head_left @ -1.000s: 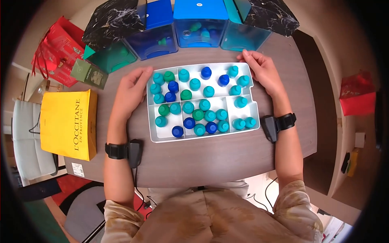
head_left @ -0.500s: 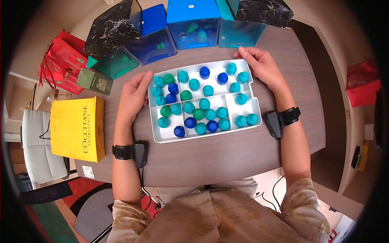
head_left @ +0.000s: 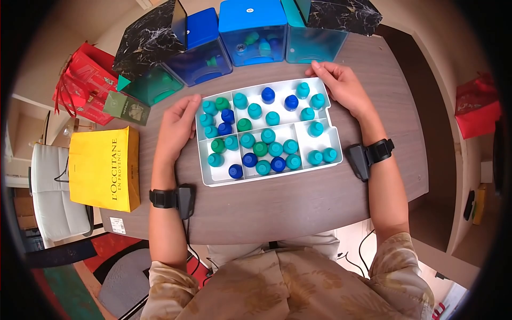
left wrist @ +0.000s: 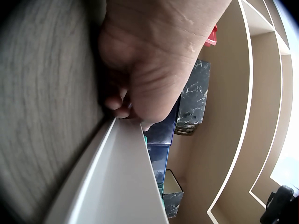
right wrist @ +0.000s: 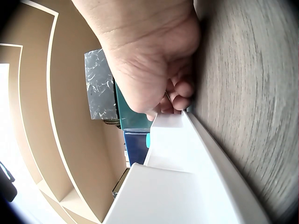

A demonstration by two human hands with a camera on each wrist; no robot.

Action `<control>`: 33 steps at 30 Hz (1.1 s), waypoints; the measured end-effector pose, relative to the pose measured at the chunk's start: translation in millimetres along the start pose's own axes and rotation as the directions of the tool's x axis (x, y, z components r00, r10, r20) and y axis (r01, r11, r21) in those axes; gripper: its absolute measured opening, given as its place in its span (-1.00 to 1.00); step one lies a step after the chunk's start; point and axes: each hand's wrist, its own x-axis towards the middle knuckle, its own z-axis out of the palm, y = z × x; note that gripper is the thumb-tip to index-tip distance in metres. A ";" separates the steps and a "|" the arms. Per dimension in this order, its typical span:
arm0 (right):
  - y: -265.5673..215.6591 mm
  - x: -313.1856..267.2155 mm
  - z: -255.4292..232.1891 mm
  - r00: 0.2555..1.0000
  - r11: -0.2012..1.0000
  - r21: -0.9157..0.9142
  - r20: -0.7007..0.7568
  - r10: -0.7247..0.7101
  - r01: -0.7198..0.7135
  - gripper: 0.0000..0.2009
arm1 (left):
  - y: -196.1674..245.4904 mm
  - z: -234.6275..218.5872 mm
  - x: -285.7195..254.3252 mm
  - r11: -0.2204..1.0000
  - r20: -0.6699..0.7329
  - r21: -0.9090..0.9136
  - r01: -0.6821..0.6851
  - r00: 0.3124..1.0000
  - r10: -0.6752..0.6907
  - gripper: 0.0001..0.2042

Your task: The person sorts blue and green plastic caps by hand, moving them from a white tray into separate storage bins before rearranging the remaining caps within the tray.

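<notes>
A white divided tray (head_left: 326, 140) lies on the table in the head view. Its compartments hold many small bottle-shaped pieces: teal ones (head_left: 254, 111), dark blue ones (head_left: 291, 102) and a few green ones (head_left: 244, 125). My left hand (head_left: 176, 125) is at the tray's far left corner, thumb along the rim and fingers curled against the outer wall. At the opposite far corner, my right hand (head_left: 346, 90) grips the edge likewise. Both wrist views show the white wall (left wrist: 126, 172) meeting curled fingers and thumb, low over the wood.
Behind the tray stand translucent bins, among them a blue one (head_left: 253, 40), a teal one (head_left: 314, 45) and a green one (head_left: 157, 88); some hold pieces. Black marbled boxes (head_left: 152, 40) sit at both ends. A yellow bag (head_left: 104, 168), green box (head_left: 128, 108) and red bag (head_left: 85, 80) are left.
The whole head view has shifted slightly as the camera moved. Both hands stay at the same tray corners, and the pieces keep their places.
</notes>
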 end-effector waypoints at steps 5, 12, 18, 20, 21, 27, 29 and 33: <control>-0.4 -0.7 0.5 1.000 1.000 0.008 -0.004 -0.004 0.004 -0.54 | -3.2 -1.8 2.0 1.000 -0.007 0.027 0.009 1.000 -0.009 -0.65; -2.5 -0.8 -1.3 1.000 1.000 -0.015 -0.004 0.011 -0.011 -0.50 | 4.5 3.1 -3.7 0.994 -0.065 -0.037 -0.101 0.993 0.099 -0.69; 2.5 0.9 -2.8 1.000 1.000 -0.013 -0.014 -0.015 0.015 -0.52 | 70.0 12.1 -42.8 0.740 -0.028 0.467 -0.484 0.828 0.560 -0.77; 5.7 2.4 -1.7 1.000 1.000 0.003 -0.016 -0.023 0.023 -0.53 | 90.2 30.2 -52.9 0.588 0.155 0.561 -0.582 0.772 0.616 -0.81; 5.7 2.0 -1.8 1.000 1.000 0.004 -0.009 -0.023 0.023 -0.53 | 98.1 40.5 -53.3 0.509 0.257 0.568 -0.646 0.727 0.636 -0.83; 9.1 3.3 -2.8 0.999 0.999 0.015 0.007 -0.048 0.047 -0.52 | 101.8 85.0 -34.1 0.369 0.489 0.540 -0.756 0.639 0.594 -0.82; 10.4 4.2 -2.4 0.998 0.998 0.001 0.011 -0.064 0.064 -0.52 | 98.1 89.9 -28.0 0.333 0.537 0.567 -0.753 0.645 0.543 -0.82; 11.1 4.9 -3.0 0.997 0.997 0.017 0.002 -0.078 0.078 -0.51 | 91.1 95.3 -24.8 0.318 0.553 0.605 -0.730 0.673 0.491 -0.82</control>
